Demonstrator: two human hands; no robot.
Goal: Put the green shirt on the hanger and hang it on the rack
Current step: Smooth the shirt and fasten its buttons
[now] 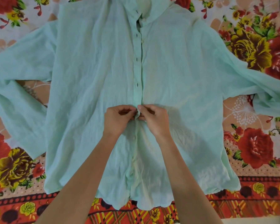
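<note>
**Green shirt, laid flat: both hands at the button band**

Item: green shirt point(95, 70), thin, pale and creased. It lies front-up and spread across a floral sheet point(255, 143) printed with red and yellow roses. The collar point(145, 7) is at the far edge of view and the hem point(136, 204) is nearest the person.

Sleeves: one sleeve point(14, 78) is stretched out to the person's left and bends back toward the hem. The other sleeve point(257, 88) reaches right and is folded over near its end.

Button band point(138, 70): it runs down the centre of the shirt, with dark buttonholes showing along the upper length.

Left hand point(118, 118): fingers curled, pinching the band about halfway down the front.

Right hand point(155, 120): fingers curled, pinching the same fold of cloth directly opposite — its fingertips meet those of the left hand. The fabric bunches up slightly between the two hands.

Forearms: both are bare and lie over the lower part of the shirt.
</note>
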